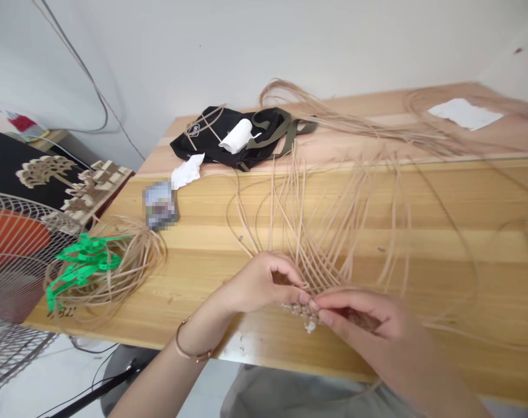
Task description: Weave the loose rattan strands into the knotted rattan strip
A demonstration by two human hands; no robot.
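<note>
Near the front edge of the table lies a small woven piece [295, 310] of tan rattan strands, partly hidden by my fingers. Its long loose strands [329, 267] fan out away from me across the wood. My left hand [266, 283] pinches the weave from the left, thumb and fingertips together. From the right, my right hand [371, 322] grips a strand at the weave between thumb and index finger. The fingertips of both hands nearly touch. A white scrap [310, 327] sits just below the weave.
Coiled rattan [137, 261] with green ties [87, 258] lies left, beside a wire fan guard [15, 249]. Behind are a blurred box [161, 204], a black bag [212, 151] with white paper [237, 136], more long strands [355, 119] and a white sheet [466, 113].
</note>
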